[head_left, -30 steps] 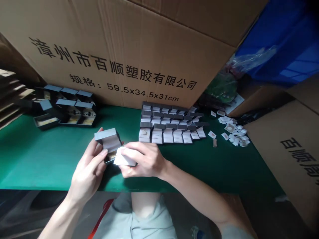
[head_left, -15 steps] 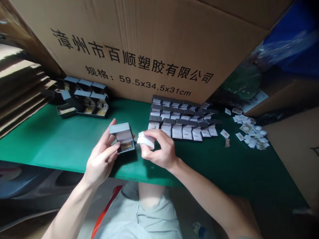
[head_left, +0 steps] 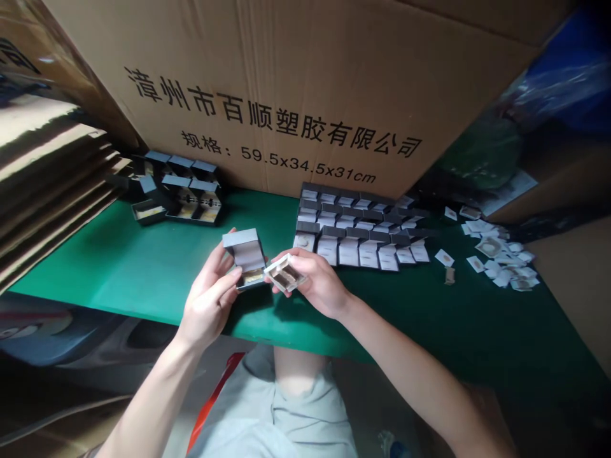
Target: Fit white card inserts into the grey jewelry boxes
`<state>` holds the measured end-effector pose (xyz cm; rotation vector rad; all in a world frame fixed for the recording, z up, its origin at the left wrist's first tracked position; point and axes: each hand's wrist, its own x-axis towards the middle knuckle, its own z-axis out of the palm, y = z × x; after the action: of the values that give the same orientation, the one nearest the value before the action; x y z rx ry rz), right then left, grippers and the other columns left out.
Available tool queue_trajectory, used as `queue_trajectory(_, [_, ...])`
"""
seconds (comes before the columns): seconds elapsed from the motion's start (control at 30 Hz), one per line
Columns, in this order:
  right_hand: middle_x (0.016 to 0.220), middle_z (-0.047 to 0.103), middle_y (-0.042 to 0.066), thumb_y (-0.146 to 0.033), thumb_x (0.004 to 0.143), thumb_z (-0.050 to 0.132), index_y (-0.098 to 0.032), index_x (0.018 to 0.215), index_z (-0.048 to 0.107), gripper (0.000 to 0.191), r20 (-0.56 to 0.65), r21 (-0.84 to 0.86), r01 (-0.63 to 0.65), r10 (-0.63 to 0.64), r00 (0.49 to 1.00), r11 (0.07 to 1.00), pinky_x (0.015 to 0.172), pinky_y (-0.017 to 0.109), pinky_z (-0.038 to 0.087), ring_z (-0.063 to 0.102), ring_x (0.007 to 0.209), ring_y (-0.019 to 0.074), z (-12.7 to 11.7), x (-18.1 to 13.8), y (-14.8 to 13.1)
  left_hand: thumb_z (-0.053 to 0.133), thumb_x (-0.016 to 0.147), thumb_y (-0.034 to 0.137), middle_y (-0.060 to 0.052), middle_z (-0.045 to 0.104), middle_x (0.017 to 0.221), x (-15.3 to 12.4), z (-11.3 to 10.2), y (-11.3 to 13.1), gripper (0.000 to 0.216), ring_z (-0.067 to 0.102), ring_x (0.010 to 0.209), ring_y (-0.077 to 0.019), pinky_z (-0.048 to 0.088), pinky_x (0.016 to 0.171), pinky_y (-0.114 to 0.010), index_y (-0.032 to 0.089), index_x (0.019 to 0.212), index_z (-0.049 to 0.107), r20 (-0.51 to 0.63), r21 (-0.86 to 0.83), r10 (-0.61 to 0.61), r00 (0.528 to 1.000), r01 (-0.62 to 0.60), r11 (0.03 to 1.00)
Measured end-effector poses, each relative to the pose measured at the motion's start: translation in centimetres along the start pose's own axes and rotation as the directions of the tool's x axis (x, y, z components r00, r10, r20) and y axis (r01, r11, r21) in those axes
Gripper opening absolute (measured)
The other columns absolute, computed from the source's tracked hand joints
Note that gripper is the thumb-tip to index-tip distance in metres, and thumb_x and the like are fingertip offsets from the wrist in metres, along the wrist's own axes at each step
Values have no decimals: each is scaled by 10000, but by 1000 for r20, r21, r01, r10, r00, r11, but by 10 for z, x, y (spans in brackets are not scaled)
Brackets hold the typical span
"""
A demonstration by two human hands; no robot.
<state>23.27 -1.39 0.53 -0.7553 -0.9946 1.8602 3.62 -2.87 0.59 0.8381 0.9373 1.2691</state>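
We look from a single camera worn on the head, above the near edge of the surface, facing forward and down. We are near enough that the lap shows below that edge, with the left hand and right hand around mid-view. Beyond the far edge, a carton blocks our sight. The near edge slopes down rightward, so our view is slightly rolled.
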Motion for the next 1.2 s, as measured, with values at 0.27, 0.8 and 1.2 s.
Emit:
queue_trajectory(0.27, [869, 802, 62, -542, 810, 806, -200, 970, 721, 388, 33, 44, -11, 9, 999, 999, 540, 273, 468, 646, 696, 180, -5, 1, -1, 821, 903, 322, -26, 693, 1413, 0, -3, 0, 693, 681, 1265, -238, 596, 760, -143, 307, 1543, 556, 8, 29, 15, 1000, -15, 999])
queue_trajectory(0.8, [1051, 790, 61, -377, 866, 792, -223, 1015, 728, 223, -34, -669, 394, -556, 831, 630, 805, 339, 632, 743, 944, 202, -6, -4, 12, 834, 871, 359, -107, 564, 1552, 2, -12, -7, 754, 686, 1286, -335, 716, 734, -303, 325, 1547, 502, 43, 93, 31, 999, -35, 995])
queue_trajectory(1.2, [1140, 810, 108, -234, 961, 733, -198, 1061, 752, 108, 543, -810, 514, -693, 475, -282, 922, 356, 680, 774, 1027, 216, -8, -6, 9, 668, 1009, 468, -86, 575, 1583, 1, -15, -14, 684, 692, 1280, -294, 679, 879, -290, 345, 1639, 432, 126, 147, 28, 992, -46, 988])
